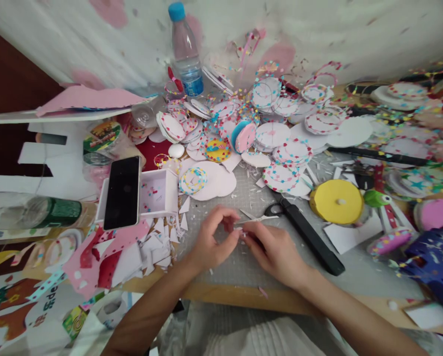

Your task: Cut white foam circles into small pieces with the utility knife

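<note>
My left hand [217, 237] and my right hand [271, 247] meet fingertip to fingertip over the grey cutting mat [221, 277], near its front edge. Between the pinched fingertips is a small whitish piece [240, 231], too small to make out clearly; the fingers of both hands are closed around it. Just behind the hands lie scissors [271, 213] with dark handles, their blades pointing left. A long black tool [312, 237] rests to the right of my right hand.
White paper discs with coloured dotted strips [282, 175] crowd the back. At left stand a white box [160, 193] and a phone [123, 193]; paper scraps [158, 247] lie nearby. A yellow disc [336, 201] and blue glue gun [432, 262] are right, a water bottle [186, 54] behind.
</note>
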Motion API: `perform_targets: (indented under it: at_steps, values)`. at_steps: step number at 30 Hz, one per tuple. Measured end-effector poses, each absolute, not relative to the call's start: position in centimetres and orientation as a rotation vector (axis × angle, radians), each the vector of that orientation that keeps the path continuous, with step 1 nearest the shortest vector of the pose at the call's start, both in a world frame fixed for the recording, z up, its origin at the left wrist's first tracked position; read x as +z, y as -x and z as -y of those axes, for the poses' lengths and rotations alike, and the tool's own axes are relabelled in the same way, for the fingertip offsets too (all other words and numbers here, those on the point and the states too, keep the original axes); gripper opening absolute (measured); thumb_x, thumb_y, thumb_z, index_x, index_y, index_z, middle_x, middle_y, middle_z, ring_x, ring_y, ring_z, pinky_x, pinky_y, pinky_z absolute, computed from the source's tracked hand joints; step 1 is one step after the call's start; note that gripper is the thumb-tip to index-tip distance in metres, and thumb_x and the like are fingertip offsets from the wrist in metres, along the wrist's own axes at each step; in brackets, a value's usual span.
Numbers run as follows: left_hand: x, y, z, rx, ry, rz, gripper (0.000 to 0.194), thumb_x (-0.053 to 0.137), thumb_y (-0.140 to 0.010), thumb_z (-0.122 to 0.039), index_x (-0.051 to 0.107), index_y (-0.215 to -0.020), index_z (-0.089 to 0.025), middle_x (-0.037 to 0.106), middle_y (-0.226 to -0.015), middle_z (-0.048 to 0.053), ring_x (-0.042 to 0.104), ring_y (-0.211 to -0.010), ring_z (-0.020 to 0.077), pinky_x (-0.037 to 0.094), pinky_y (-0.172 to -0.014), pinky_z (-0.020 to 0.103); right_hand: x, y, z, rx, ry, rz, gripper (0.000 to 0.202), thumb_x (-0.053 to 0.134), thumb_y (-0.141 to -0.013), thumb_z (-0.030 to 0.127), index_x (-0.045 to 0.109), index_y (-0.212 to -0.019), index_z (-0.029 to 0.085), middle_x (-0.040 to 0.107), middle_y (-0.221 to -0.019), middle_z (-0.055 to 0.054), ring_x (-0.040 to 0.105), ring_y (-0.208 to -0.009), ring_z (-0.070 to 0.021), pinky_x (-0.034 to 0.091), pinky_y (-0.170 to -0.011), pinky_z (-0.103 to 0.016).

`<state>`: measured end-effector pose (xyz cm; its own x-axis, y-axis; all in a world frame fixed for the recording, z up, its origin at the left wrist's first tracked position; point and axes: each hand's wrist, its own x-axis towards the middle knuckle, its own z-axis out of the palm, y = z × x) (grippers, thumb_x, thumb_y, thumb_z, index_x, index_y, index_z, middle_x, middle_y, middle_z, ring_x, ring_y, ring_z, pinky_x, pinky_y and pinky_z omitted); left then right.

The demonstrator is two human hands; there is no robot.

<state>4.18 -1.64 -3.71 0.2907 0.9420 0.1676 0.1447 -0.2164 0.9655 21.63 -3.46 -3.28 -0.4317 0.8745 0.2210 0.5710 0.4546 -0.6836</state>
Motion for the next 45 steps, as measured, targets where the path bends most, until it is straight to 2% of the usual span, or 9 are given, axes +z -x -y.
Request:
perform_targets:
  at_steps: [8, 14, 18, 21, 28, 31, 35, 39, 45]
  values:
    - [-3.7, -3.5, 0.8, 0.997, -1.636, -0.988, 0.004, 0.063, -0.083, -0.022, 0.062, -0.084, -0.018, 0.061, -0.083, 0.004, 0.059, -0.081, 0.0164, 0.049, -0.077, 0.031, -3.5, -21.7, 3.0, 0.668, 1.201, 2.144, 0.016, 0.04, -0.098, 0.024, 0.054, -0.091, 0.02, 0.065, -0.066, -0.001, 0.059, -0.054, -0.0142, 0.042, -0.053, -0.023]
    - [-2.6, -3.6, 1.6, 1.03, -1.5, -1.052, 0.006, 0.064, -0.084, -0.021, 0.066, -0.088, -0.017, 0.066, -0.089, 0.006, 0.063, -0.087, 0.0167, 0.053, -0.082, 0.031, -3.5, -21.7, 3.1, 0.652, 1.226, 2.078, 0.009, 0.043, -0.096, 0.022, 0.051, -0.098, 0.019, 0.061, -0.061, 0.002, 0.056, -0.049, -0.0126, 0.04, -0.048, -0.021]
    - [-1.7, -3.5, 3.1, 1.096, -1.427, -1.096, 0.017, 0.066, -0.082, -0.022, 0.068, -0.099, -0.017, 0.064, -0.095, 0.007, 0.063, -0.085, 0.0149, 0.055, -0.079, 0.029, -3.2, -21.7, 3.5, 0.644, 1.193, 2.076, 0.01, 0.044, -0.094, 0.019, 0.051, -0.101, 0.019, 0.06, -0.062, 0.003, 0.056, -0.05, -0.0127, 0.041, -0.048, -0.021]
    - [-1.7, -3.3, 4.4, 1.142, -1.41, -1.095, 0.015, 0.065, -0.083, -0.023, 0.07, -0.097, -0.017, 0.061, -0.095, 0.007, 0.063, -0.084, 0.0144, 0.056, -0.077, 0.028, -2.6, -22.1, 3.6, 0.599, 1.179, 2.083, 0.012, 0.044, -0.092, 0.018, 0.052, -0.1, 0.019, 0.06, -0.062, 0.003, 0.057, -0.05, -0.0129, 0.041, -0.049, -0.022]
    - [-3.3, -2.4, 7.0, 1.209, -1.334, -1.235, 0.012, 0.066, -0.082, -0.026, 0.063, -0.088, -0.016, 0.064, -0.085, 0.005, 0.065, -0.077, 0.0139, 0.056, -0.075, 0.028, -2.0, -26.1, 4.2, 0.246, 1.475, 2.048, 0.013, 0.047, -0.091, 0.026, 0.056, -0.097, 0.019, 0.064, -0.083, -0.008, 0.062, -0.073, -0.0223, 0.047, -0.063, -0.031]
    - [-3.8, -1.9, 7.5, 1.176, -1.535, -1.375, 0.008, 0.065, -0.082, -0.023, 0.064, -0.088, -0.017, 0.066, -0.088, 0.005, 0.064, -0.08, 0.0144, 0.055, -0.077, 0.029, -3.2, -28.0, 5.1, 0.083, 1.617, 2.042, 0.024, 0.048, -0.091, 0.037, 0.057, -0.1, 0.016, 0.06, -0.091, -0.013, 0.058, -0.083, -0.0288, 0.048, -0.075, -0.041]
    - [-4.1, -1.9, 7.3, 1.101, -1.704, -1.398, 0.005, 0.061, -0.085, -0.02, 0.064, -0.088, -0.018, 0.067, -0.089, 0.005, 0.064, -0.083, 0.0158, 0.055, -0.079, 0.031, -5.1, -29.2, 6.2, -0.058, 1.754, 2.048, 0.041, 0.046, -0.09, 0.048, 0.057, -0.108, 0.012, 0.057, -0.096, -0.017, 0.055, -0.088, -0.033, 0.047, -0.08, -0.048]
    - [-3.8, -2.1, 6.9, 1.078, -1.758, -1.391, 0.011, 0.06, -0.086, -0.019, 0.066, -0.095, -0.019, 0.066, -0.09, 0.005, 0.064, -0.08, 0.0145, 0.055, -0.076, 0.029, -6.1, -29.4, 6.2, -0.019, 1.84, 2.035, 0.042, 0.046, -0.091, 0.044, 0.055, -0.112, 0.009, 0.057, -0.096, -0.018, 0.056, -0.088, -0.0329, 0.049, -0.079, -0.047]
    - [-4.2, -2.0, 6.5, 1.012, -1.9, -1.464, 0.01, 0.06, -0.085, -0.014, 0.067, -0.089, -0.019, 0.068, -0.091, 0.005, 0.064, -0.086, 0.0162, 0.053, -0.079, 0.031, -6.0, -30.0, 6.3, 0.159, 1.794, 2.006, 0.033, 0.045, -0.089, 0.041, 0.056, -0.101, 0.012, 0.058, -0.087, -0.015, 0.059, -0.08, -0.031, 0.05, -0.073, -0.045]
